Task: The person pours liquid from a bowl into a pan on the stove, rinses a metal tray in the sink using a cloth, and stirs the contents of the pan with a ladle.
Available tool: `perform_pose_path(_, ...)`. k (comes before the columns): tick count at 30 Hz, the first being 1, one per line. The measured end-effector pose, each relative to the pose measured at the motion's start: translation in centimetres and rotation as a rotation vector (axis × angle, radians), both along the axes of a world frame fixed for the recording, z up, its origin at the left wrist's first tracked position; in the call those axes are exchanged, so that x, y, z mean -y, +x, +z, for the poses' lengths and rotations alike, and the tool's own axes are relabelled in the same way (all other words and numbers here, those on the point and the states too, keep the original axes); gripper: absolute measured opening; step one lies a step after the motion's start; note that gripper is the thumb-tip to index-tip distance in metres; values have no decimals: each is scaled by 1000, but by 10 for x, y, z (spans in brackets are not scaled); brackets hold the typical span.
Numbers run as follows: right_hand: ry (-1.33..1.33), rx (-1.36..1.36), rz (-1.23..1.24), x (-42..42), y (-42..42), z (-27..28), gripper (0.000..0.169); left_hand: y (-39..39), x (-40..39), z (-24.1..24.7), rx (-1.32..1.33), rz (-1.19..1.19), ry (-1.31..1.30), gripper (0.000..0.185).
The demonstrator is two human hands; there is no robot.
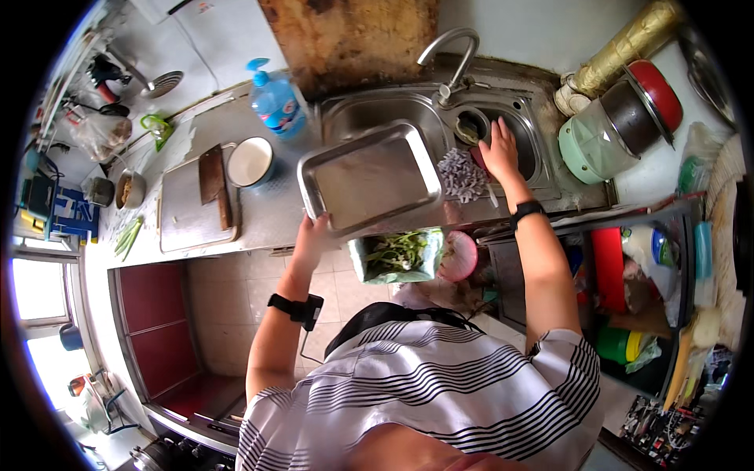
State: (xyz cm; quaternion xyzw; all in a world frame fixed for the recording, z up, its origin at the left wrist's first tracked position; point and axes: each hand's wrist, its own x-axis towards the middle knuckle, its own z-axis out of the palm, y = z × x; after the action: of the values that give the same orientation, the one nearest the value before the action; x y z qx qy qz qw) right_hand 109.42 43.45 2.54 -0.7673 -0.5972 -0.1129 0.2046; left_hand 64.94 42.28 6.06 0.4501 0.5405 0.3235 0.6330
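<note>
My left hand (313,232) grips the near left corner of a rectangular stainless steel tray (371,182), which lies tilted across the counter and the front of the sink's left basin (377,112). Over the right side of the sink, my right hand (500,150) is spread beside a grey shaggy cloth (463,175); its fingertips are near a dark red item that it partly hides. Behind that hand a small round strainer or cup (471,126) sits under the curved faucet (465,53). Whether the right hand touches the red item, I cannot tell.
Left of the tray stand a white bowl (250,162), a cleaver (213,182) on a cutting board (177,218), and a blue pump bottle (277,106). A lined bin with green scraps (400,253) is below the counter edge. A green-based appliance (580,150) stands right of the sink.
</note>
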Motion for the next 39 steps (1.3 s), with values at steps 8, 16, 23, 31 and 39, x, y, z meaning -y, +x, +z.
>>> perform_pose_path(8,-391,177,-115,-107,63,2,73,42,-57,-37,3,34,-1,35)
perform_pose_path(16,-595,106,-189,-158,93,-8,66,63,-76,-25,-27,84,-66,36)
perform_pose_path(23,-277,-12,-182,-142,49,-19,69,71,-91,-28,-4,73,-100,31)
perform_pose_path(31,-43,-1494,101,-49,-76,-3,59,67,-101,-24,-17,-2,-35,31)
perform_pose_path(39,20,-1443,-192,-30,-92,-29,44,75,-123,-46,-268,-36,135,43)
